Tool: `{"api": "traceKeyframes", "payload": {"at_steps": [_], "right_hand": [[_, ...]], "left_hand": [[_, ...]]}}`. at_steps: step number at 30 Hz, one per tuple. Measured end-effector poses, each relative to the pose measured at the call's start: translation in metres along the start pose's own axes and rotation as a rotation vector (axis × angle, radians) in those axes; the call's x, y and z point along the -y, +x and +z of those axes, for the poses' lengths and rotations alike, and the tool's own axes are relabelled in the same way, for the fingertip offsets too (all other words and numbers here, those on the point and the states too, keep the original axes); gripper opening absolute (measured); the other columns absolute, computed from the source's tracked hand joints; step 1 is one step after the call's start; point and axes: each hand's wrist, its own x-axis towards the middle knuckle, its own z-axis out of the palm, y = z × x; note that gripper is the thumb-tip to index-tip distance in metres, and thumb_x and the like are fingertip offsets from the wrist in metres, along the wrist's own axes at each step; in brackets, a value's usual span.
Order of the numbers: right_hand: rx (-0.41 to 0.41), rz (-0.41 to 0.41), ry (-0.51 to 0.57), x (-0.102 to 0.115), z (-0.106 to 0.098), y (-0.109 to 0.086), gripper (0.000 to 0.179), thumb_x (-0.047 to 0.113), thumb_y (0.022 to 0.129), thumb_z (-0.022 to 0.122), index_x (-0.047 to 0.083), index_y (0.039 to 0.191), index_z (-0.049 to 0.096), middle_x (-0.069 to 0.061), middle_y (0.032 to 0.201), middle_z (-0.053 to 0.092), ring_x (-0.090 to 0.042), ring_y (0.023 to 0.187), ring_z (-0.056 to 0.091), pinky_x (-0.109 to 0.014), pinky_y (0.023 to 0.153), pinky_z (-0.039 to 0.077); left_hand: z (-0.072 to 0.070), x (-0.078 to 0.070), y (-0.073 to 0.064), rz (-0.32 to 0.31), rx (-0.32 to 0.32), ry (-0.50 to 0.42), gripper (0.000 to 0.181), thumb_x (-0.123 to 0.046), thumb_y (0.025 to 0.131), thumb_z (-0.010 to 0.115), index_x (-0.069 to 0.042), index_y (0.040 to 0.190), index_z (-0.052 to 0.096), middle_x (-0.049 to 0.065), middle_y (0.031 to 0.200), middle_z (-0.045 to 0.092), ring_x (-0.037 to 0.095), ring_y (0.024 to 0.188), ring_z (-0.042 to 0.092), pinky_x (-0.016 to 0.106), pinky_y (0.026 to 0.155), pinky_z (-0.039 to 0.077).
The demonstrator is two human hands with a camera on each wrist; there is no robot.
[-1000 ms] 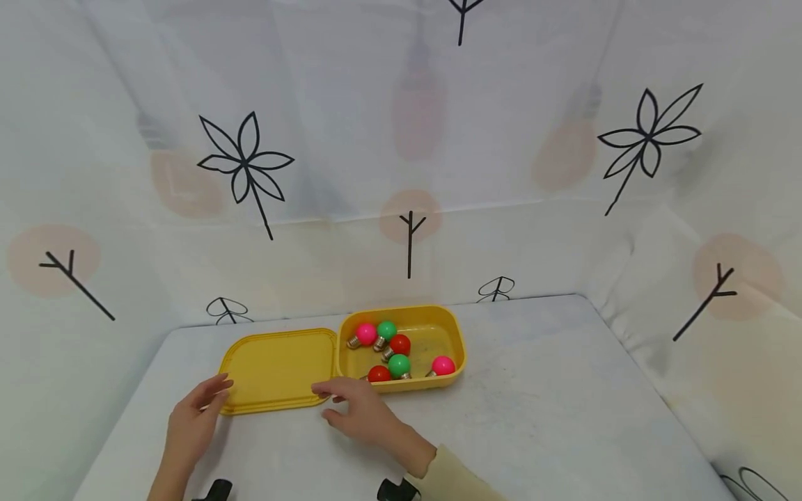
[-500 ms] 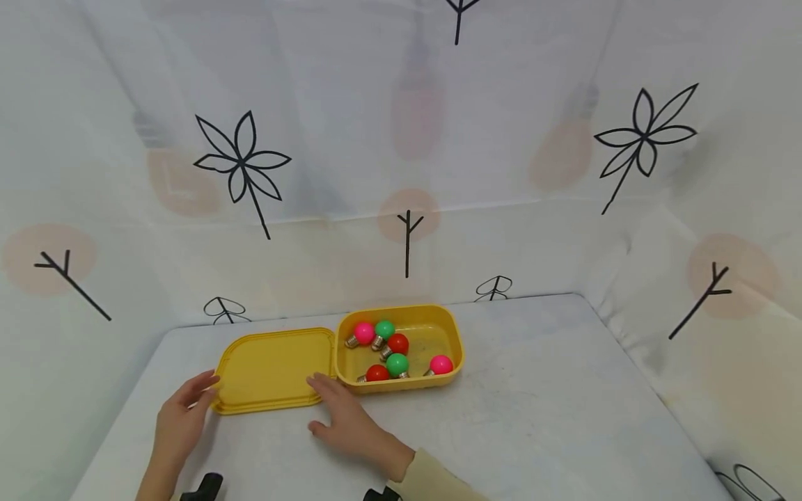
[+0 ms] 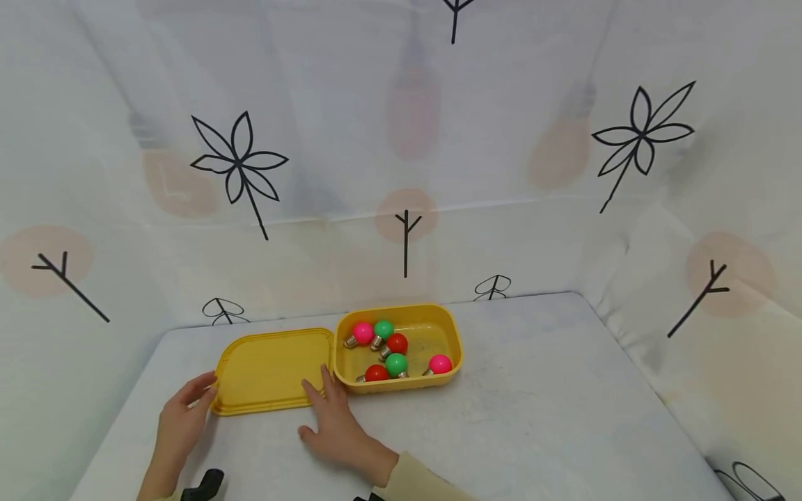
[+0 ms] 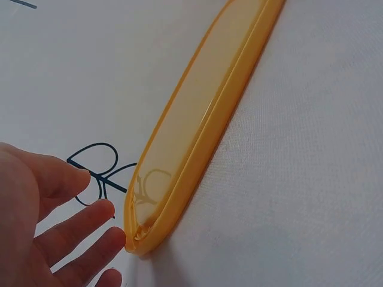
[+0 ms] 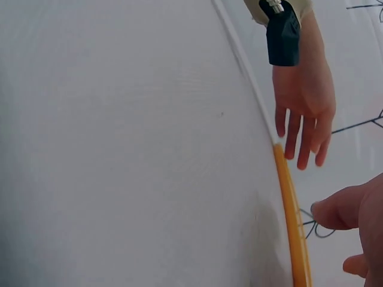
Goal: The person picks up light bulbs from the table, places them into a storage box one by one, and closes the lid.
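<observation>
A flat yellow lid (image 3: 269,369) lies on the white table, left of a yellow container (image 3: 432,339). Inside the container are several small bulbs with metal screw bases, among them a pink bulb (image 3: 363,332), a green bulb (image 3: 396,364) and a red bulb (image 3: 397,343). My left hand (image 3: 178,424) is at the lid's left edge, fingers loosely bent; in the left wrist view its fingertips (image 4: 117,238) are right by the lid's corner. Fingers spread, my right hand (image 3: 338,431) reaches over the lid's near right corner, beside the container. Whether its fingertips press the lid I cannot tell.
The white table (image 3: 532,403) extends to the right of the container and in front of both hands. A pale cloth (image 3: 326,174) with leaf and twig drawings stands behind and at both sides. A black wrist device (image 3: 203,485) sits near my left wrist.
My right hand has shifted left and its fingers have spread over the lid's corner. My left hand stays by the lid's left edge. The view has shifted slightly; lid and container appear otherwise unmoved.
</observation>
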Motion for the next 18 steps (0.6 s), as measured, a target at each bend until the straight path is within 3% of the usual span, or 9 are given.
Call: {"api": "traceKeyframes", "payload": {"at_steps": [2,5,18], "right_hand": [[0.000,0.016,0.010,0.004,0.000,0.001,0.071,0.028,0.094,0.068,0.020,0.156,0.034,-0.014,0.165,0.001,-0.043,0.147,0.013,-0.055,0.113,0.026],[-0.002,0.037,0.021,0.007,-0.001,0.002,0.069,0.028,0.094,0.067,0.020,0.155,0.036,-0.014,0.165,0.003,-0.043,0.147,0.013,-0.055,0.113,0.026],[-0.039,0.146,0.178,0.012,-0.001,0.009,0.067,0.025,0.092,0.067,0.020,0.153,0.040,-0.013,0.165,0.002,-0.035,0.149,0.013,-0.053,0.113,0.025]], "left_hand": [[0.000,0.001,0.001,-0.009,0.003,0.000,0.043,-0.023,0.104,0.050,-0.001,0.141,0.051,0.024,0.139,0.051,0.040,0.128,0.044,0.054,0.098,0.041],[0.000,0.000,0.001,-0.027,0.014,0.003,0.045,-0.024,0.103,0.050,-0.002,0.143,0.049,0.027,0.140,0.048,0.044,0.130,0.040,0.060,0.101,0.036],[0.004,-0.003,0.009,-0.162,0.059,0.000,0.055,-0.031,0.104,0.046,-0.003,0.151,0.038,0.029,0.146,0.037,0.045,0.135,0.031,0.061,0.107,0.031]]}}
